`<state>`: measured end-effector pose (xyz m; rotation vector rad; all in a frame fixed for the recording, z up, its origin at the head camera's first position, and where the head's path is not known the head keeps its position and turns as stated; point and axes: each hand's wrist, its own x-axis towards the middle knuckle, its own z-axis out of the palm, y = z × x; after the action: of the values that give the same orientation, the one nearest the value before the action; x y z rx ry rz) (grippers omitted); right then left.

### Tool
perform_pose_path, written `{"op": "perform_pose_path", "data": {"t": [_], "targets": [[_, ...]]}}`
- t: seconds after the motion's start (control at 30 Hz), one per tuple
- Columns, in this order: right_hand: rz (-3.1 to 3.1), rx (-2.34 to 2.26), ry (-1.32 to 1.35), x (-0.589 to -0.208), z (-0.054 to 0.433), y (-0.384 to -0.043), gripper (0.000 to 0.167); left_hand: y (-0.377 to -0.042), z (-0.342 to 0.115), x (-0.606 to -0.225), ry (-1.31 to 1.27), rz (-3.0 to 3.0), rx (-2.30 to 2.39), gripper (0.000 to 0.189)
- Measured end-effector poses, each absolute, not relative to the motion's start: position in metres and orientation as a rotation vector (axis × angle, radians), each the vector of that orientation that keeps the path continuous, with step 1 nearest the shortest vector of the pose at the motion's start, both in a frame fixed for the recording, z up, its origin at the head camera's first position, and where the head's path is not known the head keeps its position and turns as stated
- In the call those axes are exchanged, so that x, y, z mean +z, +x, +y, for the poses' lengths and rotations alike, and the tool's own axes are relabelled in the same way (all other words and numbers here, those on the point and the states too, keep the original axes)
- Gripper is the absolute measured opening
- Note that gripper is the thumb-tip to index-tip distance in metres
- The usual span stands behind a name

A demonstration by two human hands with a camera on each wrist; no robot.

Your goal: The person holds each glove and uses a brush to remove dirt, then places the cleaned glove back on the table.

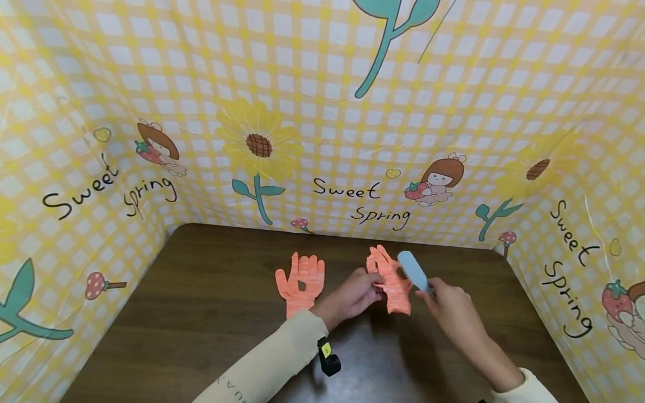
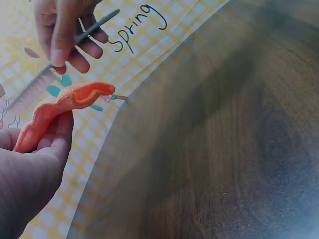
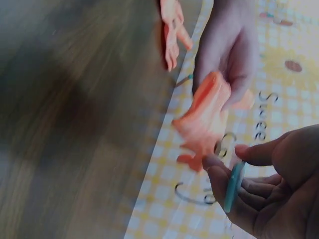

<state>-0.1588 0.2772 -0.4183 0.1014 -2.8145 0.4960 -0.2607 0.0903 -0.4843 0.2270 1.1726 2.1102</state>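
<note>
An orange knit glove (image 1: 395, 288) is held up off the table in my left hand (image 1: 355, 294), gripped along its side between thumb and fingers. In the left wrist view the glove (image 2: 52, 109) shows edge-on, its cuff gaping. My right hand (image 1: 456, 310) pinches the handle of a light blue brush (image 1: 413, 268), whose flat head stands beside the glove's right side. Pale bristles show under the brush (image 2: 37, 82) in the left wrist view. A second orange glove (image 1: 307, 271) lies flat on the table, fingers away from me, with a dark hole-like spot in its palm.
The dark wooden table (image 1: 211, 313) ends at a yellow checked cloth (image 1: 312, 140) that walls it at the back and both sides. A black strap (image 1: 330, 364) hangs at my left sleeve (image 1: 267, 358), near the flat glove.
</note>
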Motion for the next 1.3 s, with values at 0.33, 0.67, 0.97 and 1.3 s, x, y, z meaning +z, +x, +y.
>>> {"op": "perform_pose_path", "data": {"t": [0.33, 0.67, 0.97, 1.3], "targets": [[-2.865, 0.512, 0.138, -0.425, 0.26, -0.157, 0.02, -0.26, 0.087, -0.477, 0.237, 1.194, 2.12, 0.027], [-2.867, 0.467, 0.09, -0.422, 0.266, -0.158, 0.025, -0.261, 0.09, -0.475, 0.206, 1.161, 2.139, 0.008], [-2.848, 0.445, 0.076, -0.425, 0.269, -0.158, 0.023, -0.259, 0.09, -0.477, 0.182, 1.115, 2.129, 0.041], [-2.842, 0.454, 0.044, -0.426, 0.274, -0.158, 0.027, -0.259, 0.093, -0.477, 0.167, 1.09, 2.134, 0.052]]}}
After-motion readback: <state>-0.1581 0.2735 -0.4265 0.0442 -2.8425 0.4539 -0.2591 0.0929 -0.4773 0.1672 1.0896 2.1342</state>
